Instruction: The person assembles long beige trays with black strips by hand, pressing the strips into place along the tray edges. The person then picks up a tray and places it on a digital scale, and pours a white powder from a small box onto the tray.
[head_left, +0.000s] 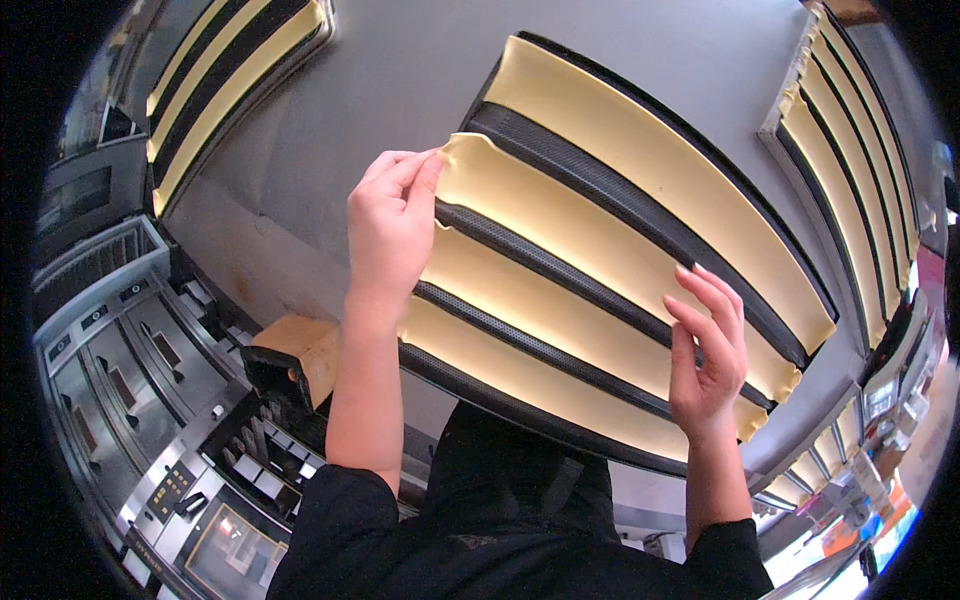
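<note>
A black perforated tray [575,190] with several long channels lies slanted on the metal counter in front of me. Strips of pale yellow dough line its channels. My left hand [388,220] pinches the left end of the second dough strip [570,215] from the far side, lifting that corner slightly at the tray's edge. Over the right part of the tray is my right hand [712,365], fingers curved and apart, with nothing held. The far dough strip [640,150] lies along its channel. Nearer to me, a dough strip [530,300] has a crumpled left end.
Similar dough-lined trays stand at the far left [240,65] and right [850,180] on the grey counter [410,80]; another tray [815,465] is at lower right. Left below are metal drawers [140,375], a cardboard box [305,350] and a glass-doored appliance [230,545].
</note>
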